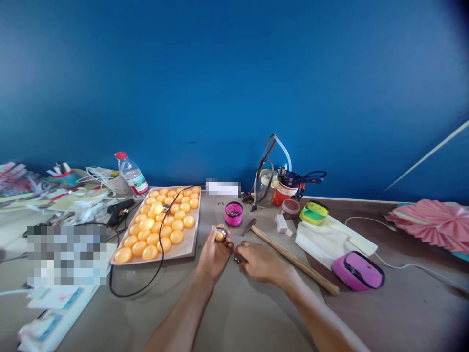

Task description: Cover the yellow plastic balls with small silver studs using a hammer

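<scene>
Low over the desk point(234, 318), a shiny dark piece point(238, 258) is pinched in the curled fingers of the right hand point(258, 261); what it is cannot be made out. To its left, and a touch farther out, a round shiny ball point(221, 234) is gripped by the left hand point(215, 254), thumb to fingers. Out on the right, a magenta case point(345, 274) with a black rim is seen. Just beyond the right hand, a wooden-handled hammer point(293, 257) is laid slantwise, its head pointed away. Over on the left, a pale tray point(190, 243) is loaded with orange balls point(149, 253), and a black cable point(126, 296) is draped across it. Straight ahead, a small pink container point(233, 216) is placed. Farther back, a red-and-white cup point(285, 194) is packed with tools, a red-capped bottle point(137, 182) is stood behind the tray, and everything is backed by a blue wall point(220, 88).
</scene>
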`<act>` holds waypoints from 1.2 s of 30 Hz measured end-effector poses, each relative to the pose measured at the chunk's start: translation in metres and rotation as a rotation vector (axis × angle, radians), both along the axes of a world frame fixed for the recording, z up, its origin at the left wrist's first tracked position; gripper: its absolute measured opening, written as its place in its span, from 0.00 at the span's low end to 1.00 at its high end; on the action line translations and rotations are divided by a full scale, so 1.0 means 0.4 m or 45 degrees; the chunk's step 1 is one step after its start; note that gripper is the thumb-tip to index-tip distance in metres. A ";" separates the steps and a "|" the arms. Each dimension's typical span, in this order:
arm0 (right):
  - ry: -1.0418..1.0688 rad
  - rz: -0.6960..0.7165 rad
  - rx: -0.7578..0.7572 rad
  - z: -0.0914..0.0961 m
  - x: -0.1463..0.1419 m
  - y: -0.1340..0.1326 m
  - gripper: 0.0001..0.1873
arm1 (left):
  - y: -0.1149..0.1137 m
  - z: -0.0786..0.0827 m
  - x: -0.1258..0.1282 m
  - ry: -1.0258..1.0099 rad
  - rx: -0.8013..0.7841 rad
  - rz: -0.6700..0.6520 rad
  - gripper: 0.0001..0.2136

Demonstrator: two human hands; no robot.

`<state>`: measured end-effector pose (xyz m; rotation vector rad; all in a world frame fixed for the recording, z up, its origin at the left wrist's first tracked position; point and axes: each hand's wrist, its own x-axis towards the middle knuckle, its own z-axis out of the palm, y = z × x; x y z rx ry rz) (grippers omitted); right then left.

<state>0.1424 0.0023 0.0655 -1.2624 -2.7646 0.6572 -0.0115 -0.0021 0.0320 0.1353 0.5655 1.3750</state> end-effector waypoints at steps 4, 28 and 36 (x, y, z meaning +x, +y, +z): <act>-0.072 -0.026 0.111 -0.018 -0.025 -0.009 0.12 | -0.001 0.003 0.002 -0.009 -0.017 0.000 0.07; 1.570 -0.664 -0.945 -0.028 -0.028 0.042 0.11 | -0.003 -0.004 0.013 0.093 0.167 -0.092 0.11; 1.488 -0.676 -0.775 -0.042 -0.035 0.040 0.06 | -0.009 0.003 0.023 0.160 0.221 -0.059 0.10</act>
